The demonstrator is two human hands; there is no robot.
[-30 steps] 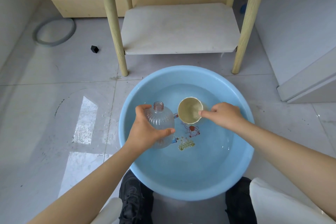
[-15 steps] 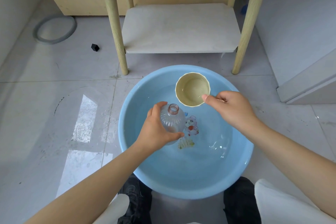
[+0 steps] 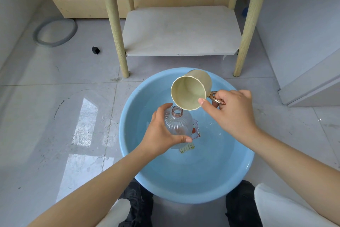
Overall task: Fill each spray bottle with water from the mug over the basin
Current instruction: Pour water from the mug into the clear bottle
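1. Glossy pale grey floor tiles (image 3: 55,116) fill the view, with a bright window reflection to the left of a round light blue plastic basin (image 3: 185,190) that sits on the floor between the person's black shoes (image 3: 137,206).
2. Left hand (image 3: 159,137) is curled around the side of a clear ribbed plastic spray bottle (image 3: 177,127), thumb across its front and fingers behind; the bottle stands roughly upright over the basin with its copper-coloured threaded neck open and no cap on it.
3. Right hand (image 3: 232,114) grips the rose-gold handle of a pale yellow faceted mug (image 3: 191,90), thumb pressed against the mug's wall near the rim and the other fingers closed around the handle.
4. Mug is tipped toward the bottle, its lower rim just above and just beside the bottle's mouth; I cannot tell whether water is running out of it.
5. Shallow water lies in the basin, and a cartoon print shows on its bottom beneath the bottle.
6. Both hands work over the basin's middle, well inside its rim, with open floor to the left.
7. Behind the basin stands a light wooden table (image 3: 115,24) with round legs and a low white shelf (image 3: 181,31); the two nearest legs stand close to the basin's far rim.
8. Farther left on the floor lie a grey ring (image 3: 54,32) and a small black cube (image 3: 95,50); a white cabinet (image 3: 311,79) stands to the right.
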